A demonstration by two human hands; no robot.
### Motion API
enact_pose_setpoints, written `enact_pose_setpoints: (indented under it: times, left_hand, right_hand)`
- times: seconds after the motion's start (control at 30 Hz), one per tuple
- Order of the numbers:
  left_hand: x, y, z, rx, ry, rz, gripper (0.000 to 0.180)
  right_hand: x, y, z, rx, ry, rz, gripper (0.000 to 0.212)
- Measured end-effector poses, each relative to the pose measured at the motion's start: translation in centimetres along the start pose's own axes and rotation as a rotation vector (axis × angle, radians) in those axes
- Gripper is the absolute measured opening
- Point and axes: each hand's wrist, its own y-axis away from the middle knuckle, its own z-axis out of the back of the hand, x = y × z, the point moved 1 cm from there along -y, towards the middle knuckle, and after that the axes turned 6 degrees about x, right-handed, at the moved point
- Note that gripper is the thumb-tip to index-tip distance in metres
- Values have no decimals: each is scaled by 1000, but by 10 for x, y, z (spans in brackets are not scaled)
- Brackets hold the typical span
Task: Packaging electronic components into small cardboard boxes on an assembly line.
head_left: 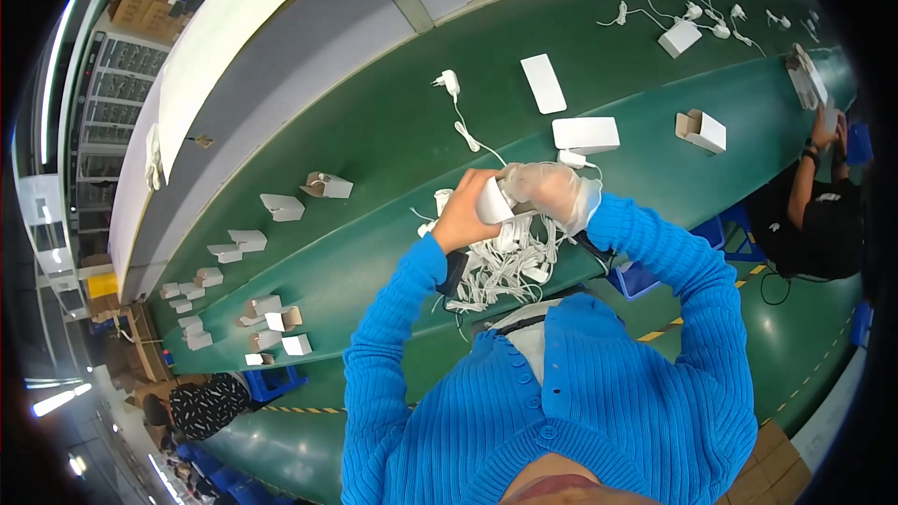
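A small white box (pixel 493 203) is gripped in my bare left hand (pixel 460 217), tilted over the bench. My right hand (pixel 557 193), in a clear plastic glove, meets the box at its right side. Its fingers are bent in, and what they hold, if anything, is hidden. Just below both hands lies a tangled heap of white charger cables (pixel 510 271). A white charger plug (pixel 572 159) rests close above the right wrist. Beyond the hands a closed white box (pixel 586 135) lies on the green belt, with another white box (pixel 543 84) farther back.
A plug with its cable (pixel 449 84) lies ahead on the green bench (pixel 374 112). An open box (pixel 702 131) sits to the right, and several open boxes (pixel 267 309) stand at left. A co-worker (pixel 812 196) handles boxes at far right; another person (pixel 208 407) is at lower left.
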Motion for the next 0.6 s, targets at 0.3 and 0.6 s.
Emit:
enact_pose_setpoints:
  times: [0.3,0.6]
  left_hand:
    - [128,-8,47,-534,6,199,75]
    - [208,13,40,-830,152,241,85]
  right_hand:
    - [-58,-54,-4,-121,330,-171,46]
    - [-165,-175,-107,-181,576,-1023,68]
